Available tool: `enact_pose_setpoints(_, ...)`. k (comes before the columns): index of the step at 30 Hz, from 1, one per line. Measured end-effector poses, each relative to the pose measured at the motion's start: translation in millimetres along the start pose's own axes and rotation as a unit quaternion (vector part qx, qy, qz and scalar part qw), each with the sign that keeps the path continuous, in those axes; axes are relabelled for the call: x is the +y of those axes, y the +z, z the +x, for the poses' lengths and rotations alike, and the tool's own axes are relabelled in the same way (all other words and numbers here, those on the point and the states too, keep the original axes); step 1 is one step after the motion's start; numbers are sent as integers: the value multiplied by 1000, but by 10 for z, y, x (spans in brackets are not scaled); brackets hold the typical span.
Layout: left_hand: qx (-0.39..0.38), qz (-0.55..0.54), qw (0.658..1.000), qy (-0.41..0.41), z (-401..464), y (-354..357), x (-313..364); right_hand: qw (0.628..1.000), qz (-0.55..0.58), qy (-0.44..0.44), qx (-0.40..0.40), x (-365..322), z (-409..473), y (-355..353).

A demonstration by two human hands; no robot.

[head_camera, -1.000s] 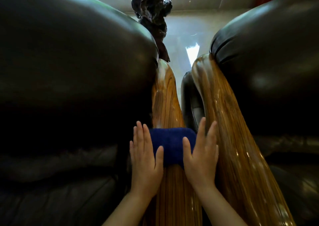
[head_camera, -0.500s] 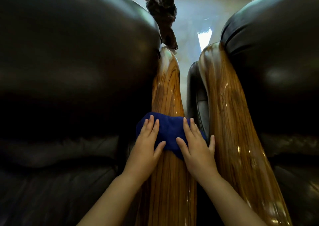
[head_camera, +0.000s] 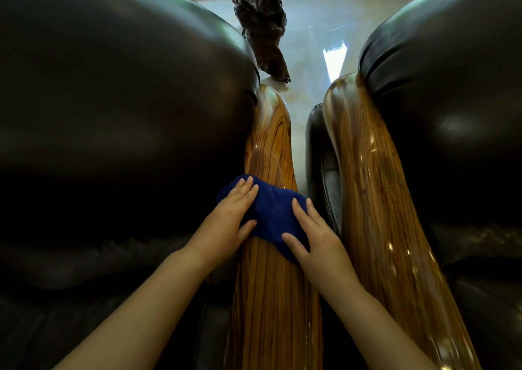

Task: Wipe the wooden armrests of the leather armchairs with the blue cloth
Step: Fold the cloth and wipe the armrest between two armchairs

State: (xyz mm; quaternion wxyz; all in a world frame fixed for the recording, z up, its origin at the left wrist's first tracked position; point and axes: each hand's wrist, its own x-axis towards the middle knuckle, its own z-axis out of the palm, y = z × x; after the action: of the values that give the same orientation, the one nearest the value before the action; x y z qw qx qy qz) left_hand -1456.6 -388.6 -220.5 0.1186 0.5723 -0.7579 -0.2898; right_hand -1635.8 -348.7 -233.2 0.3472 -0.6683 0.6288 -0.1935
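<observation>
Pressing flat, both hands (head_camera: pixel 271 228) pin the blue cloth (head_camera: pixel 272 214) onto the wooden armrest (head_camera: pixel 271 299).

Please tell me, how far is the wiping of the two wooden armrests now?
Nothing is clearly finished; gloss alone does not show which wood is wiped. In hand: the left hand and right hand press the blue cloth flat on the left armrest, about midway along. Left: the right armrest, which no hand or cloth touches.

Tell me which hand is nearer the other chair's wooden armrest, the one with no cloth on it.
Right. The right hand presses the blue cloth just beside that bare armrest; the left hand is on the cloth's far side, against the left chair's leather.
</observation>
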Motion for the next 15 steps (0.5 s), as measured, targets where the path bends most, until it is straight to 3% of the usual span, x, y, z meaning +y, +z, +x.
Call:
enact_pose_setpoints(5, -82, 45, 995, 41, 253, -157, -19, 1000, 5, 15, 24, -68, 35, 100)
enact_pose_setpoints(11, -118, 70, 986, 94, 410, -222, 38, 998, 11, 39, 54, -136, 42, 178)
enact_pose_setpoints(13, -64, 103, 987, 107, 360, -207, 30, 997, 18, 48, 56, -149, 24, 181)
enact_pose_setpoints(15, 43, 133, 987, 82, 246, -149, 10, 996, 14, 55, 66, -165, 3, 185)
